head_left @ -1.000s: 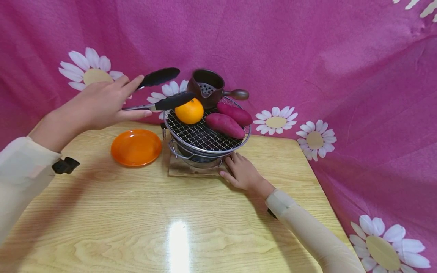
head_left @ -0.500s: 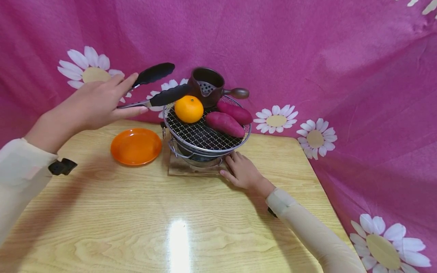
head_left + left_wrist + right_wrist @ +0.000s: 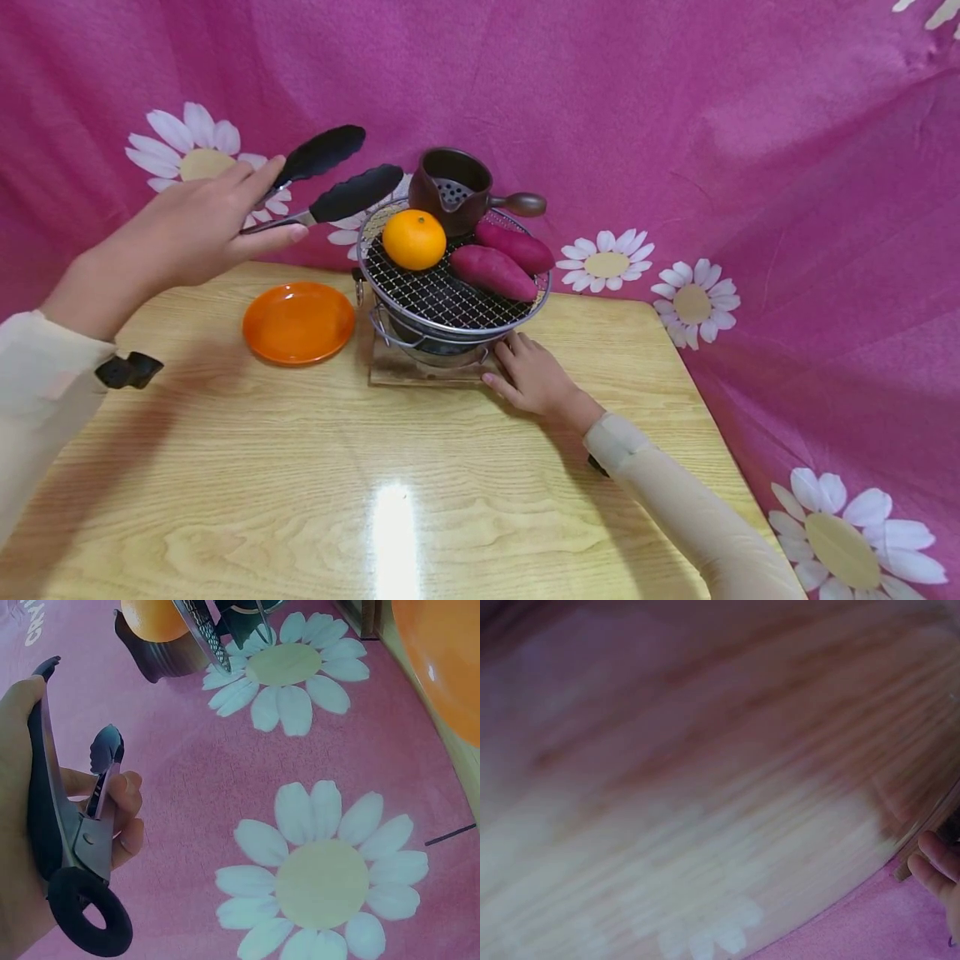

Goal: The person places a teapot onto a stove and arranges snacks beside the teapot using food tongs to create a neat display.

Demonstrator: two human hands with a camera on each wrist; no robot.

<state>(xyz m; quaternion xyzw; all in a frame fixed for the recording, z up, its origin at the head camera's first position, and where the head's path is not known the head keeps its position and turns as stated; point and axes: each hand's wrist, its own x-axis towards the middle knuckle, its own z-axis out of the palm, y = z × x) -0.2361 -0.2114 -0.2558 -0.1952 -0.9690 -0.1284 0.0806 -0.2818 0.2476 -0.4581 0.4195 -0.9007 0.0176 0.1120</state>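
My left hand (image 3: pixel 187 225) grips a pair of tongs (image 3: pixel 356 192) with black scalloped tips, raised over the table to the left of a round tabletop grill. The tips stand apart with nothing between them; in the left wrist view the tongs' black ring end (image 3: pixel 90 911) hangs below the palm. On the wire grate (image 3: pixel 442 304) lie a whole orange mandarin (image 3: pixel 414 239) and two purple sweet potatoes (image 3: pixel 493 273). My right hand (image 3: pixel 536 379) rests against the right corner of the grill's wooden base board (image 3: pixel 427 377), fingers loosely extended; the grill partly hides the fingertips.
Behind the mandarin stands a dark brown side-handled pot (image 3: pixel 453 187) at the grate's back. An orange plate (image 3: pixel 298 323) lies left of the grill on the wooden table (image 3: pixel 300 467). A pink flowered cloth (image 3: pixel 675 125) hangs behind the table.
My left hand has drawn back left and slightly up with the tongs, whose lower tip moved away from in front of the mandarin. The right hand has stayed at the base.
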